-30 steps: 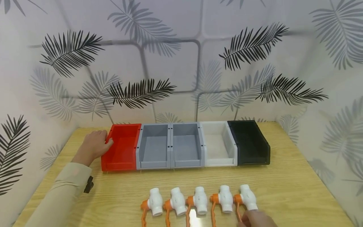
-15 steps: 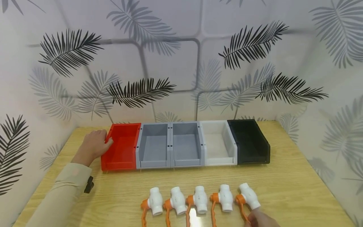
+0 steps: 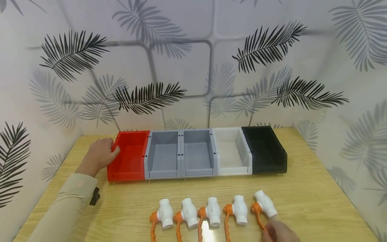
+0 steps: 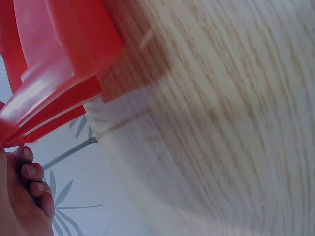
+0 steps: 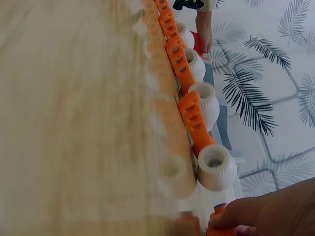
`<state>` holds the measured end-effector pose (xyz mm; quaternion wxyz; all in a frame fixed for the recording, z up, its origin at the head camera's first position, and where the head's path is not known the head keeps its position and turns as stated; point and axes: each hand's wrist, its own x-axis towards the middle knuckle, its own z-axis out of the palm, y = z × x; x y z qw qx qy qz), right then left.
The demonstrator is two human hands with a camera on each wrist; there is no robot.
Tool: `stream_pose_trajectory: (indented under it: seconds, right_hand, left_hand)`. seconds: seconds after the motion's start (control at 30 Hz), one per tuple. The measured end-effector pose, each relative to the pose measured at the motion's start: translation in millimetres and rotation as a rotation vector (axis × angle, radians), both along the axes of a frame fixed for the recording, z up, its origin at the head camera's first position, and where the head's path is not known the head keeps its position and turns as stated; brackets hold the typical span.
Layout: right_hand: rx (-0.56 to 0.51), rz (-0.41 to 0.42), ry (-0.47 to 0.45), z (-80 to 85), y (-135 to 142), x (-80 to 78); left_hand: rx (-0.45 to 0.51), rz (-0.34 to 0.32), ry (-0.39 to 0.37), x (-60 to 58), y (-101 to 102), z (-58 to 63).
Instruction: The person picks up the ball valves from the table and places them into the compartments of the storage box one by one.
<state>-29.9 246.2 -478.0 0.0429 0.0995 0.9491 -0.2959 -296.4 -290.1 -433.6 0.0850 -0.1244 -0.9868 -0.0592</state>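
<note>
My left hand [image 3: 99, 155] grips the left side wall of the red bin [image 3: 126, 176], thumb over the rim. The left wrist view shows its curled fingers [image 4: 33, 172] at the red bin's edge. At the bottom right, my right hand [image 3: 280, 232] pinches the orange lever of the rightmost white ball valve [image 3: 266, 204]. That valve is tilted, its top leaning left. Up close, thumb and finger close on the orange lever [image 5: 221, 225], most of it hidden by the hand. Several like valves, such as this one [image 3: 241, 210], lie in a row to its left.
Joined in a row beside the red bin are two grey bins [image 3: 164, 174], a white bin [image 3: 235, 171] and a black bin [image 3: 269, 169]. They stand at the back of the wooden table [image 3: 311, 198], before a leaf-patterned backdrop [image 3: 193, 77].
The rightmost valve has shifted slightly forward and turned, with my right hand holding its lever and moving a little right. My left hand stays on the red bin.
</note>
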Motion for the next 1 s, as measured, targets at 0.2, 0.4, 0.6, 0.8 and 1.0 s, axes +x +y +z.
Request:
stream_pose_trajectory:
  seconds: [0.2,0.4,0.6,0.8,1.0]
  right_hand:
    - [0.101,0.021,0.327,-3.7,10,-2.8]
    - [0.06,-0.049,0.278,2.7,16,-5.2]
    - [0.071,-0.086,0.414,17.7,21,-8.4]
    - [0.106,-0.076,0.405,44.7,29,-18.3]
    - [0.148,-0.006,0.464,65.4,41,-35.3]
  left_hand:
    - [0.008,0.003,-0.006,-0.7,0,0.4]
    - [0.021,0.01,-0.015,-1.0,0,-0.1]
    - [0.028,0.012,-0.028,-1.2,-2,-2.4]
    - [0.02,0.008,-0.047,1.2,-1,-0.1]
    - [0.022,0.006,-0.036,0.7,0,-0.7]
